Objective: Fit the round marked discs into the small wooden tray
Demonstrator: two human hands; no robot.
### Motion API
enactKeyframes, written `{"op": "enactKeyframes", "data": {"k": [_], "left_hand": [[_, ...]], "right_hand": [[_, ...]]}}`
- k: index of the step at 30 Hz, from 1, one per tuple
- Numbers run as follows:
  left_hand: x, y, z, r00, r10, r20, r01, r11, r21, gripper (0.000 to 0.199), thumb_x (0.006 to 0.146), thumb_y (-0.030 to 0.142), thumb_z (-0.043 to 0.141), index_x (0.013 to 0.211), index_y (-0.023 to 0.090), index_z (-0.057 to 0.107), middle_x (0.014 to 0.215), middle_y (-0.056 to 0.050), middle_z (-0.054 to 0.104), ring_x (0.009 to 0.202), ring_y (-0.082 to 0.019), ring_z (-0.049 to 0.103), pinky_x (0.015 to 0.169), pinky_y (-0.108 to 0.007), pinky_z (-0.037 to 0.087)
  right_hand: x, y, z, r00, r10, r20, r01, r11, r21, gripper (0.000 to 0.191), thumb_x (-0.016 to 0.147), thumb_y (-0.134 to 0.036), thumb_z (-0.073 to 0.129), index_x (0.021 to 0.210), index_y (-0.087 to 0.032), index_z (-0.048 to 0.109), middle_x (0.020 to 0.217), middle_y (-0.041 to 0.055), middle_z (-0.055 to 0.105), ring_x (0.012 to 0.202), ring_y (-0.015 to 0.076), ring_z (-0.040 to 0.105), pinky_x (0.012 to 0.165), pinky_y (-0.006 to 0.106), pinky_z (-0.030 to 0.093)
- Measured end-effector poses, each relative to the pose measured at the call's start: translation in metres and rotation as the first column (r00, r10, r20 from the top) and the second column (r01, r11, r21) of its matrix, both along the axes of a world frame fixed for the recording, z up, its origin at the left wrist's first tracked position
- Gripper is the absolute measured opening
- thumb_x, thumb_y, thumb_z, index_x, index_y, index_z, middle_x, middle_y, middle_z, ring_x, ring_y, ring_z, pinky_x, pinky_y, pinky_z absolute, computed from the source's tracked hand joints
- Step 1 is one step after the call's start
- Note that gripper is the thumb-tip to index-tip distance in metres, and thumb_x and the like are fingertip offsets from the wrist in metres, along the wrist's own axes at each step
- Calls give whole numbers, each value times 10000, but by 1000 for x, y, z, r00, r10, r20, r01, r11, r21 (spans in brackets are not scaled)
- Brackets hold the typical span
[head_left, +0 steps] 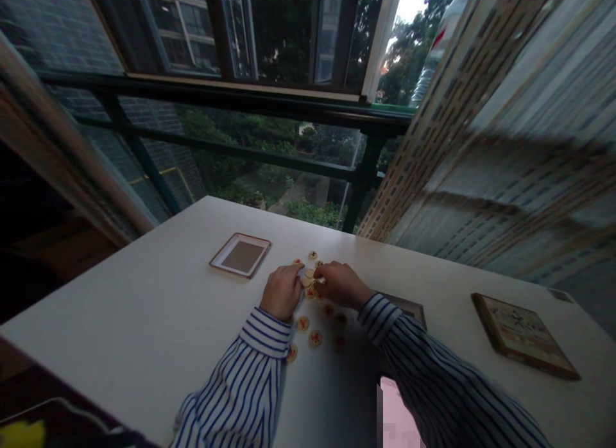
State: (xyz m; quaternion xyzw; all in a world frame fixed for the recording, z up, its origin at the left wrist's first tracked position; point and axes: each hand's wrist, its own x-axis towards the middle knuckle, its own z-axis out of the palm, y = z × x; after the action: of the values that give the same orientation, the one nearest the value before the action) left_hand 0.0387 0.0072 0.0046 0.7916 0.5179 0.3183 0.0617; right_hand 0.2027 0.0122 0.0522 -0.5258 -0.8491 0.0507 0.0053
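Several round wooden pieces with red or black characters lie on the white table, among them one near the front point(315, 338) and one at the back point(312, 255). My left hand point(281, 292) rests at the left side of the group, its fingers reaching to the pieces. From the right, my right hand point(342, 285) comes in with thumb and fingers pinched at a pale piece point(319, 280). Plain-faced pieces point(308, 278) lie between the two hands. Some pieces are partly hidden under the hands.
On the white table point(158, 294), an open shallow box lid point(240, 255) lies to the left. A grey tray point(416, 309) is partly under my right sleeve. A decorated box point(524, 332) lies at the right. Behind stand a railing and curtain.
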Motion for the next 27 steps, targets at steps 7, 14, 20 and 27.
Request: {"op": "enactKeyframes", "data": {"k": [7, 14, 20, 27], "left_hand": [[-2, 2, -3, 998, 25, 52, -24, 1000, -9, 336, 790, 98, 414, 1093, 151, 552, 1089, -81, 628, 1003, -193, 558, 893, -365, 435], [-2, 2, -1, 998, 30, 60, -28, 999, -22, 342, 796, 107, 407, 1105, 130, 552, 1075, -91, 633, 995, -191, 561, 898, -355, 431], [-2, 2, 1, 997, 28, 68, -26, 999, -29, 338, 794, 104, 405, 1094, 141, 556, 1082, -88, 633, 994, -190, 565, 893, -364, 435], [-2, 2, 1, 996, 22, 81, -20, 1000, -20, 333, 795, 111, 407, 1089, 143, 558, 1067, -90, 637, 988, -192, 568, 890, -362, 438]], "right_hand": [[-4, 5, -2, 1000, -1, 25, 2, 1000, -19, 212, 775, -303, 495, 923, -221, 624, 928, 60, 651, 873, 205, 576, 722, 296, 389], [-2, 7, -3, 998, -26, 52, 27, 999, -37, 237, 789, -294, 460, 931, -220, 635, 935, 76, 657, 856, 206, 586, 710, 304, 392], [-4, 6, 1, 996, -33, 78, 36, 999, -37, 238, 785, -289, 456, 930, -216, 630, 922, 80, 658, 865, 211, 588, 723, 322, 384], [-8, 4, 5, 994, -26, 106, 27, 1000, -11, 239, 780, -294, 452, 928, -194, 611, 911, 95, 654, 862, 222, 587, 731, 345, 373]]}}
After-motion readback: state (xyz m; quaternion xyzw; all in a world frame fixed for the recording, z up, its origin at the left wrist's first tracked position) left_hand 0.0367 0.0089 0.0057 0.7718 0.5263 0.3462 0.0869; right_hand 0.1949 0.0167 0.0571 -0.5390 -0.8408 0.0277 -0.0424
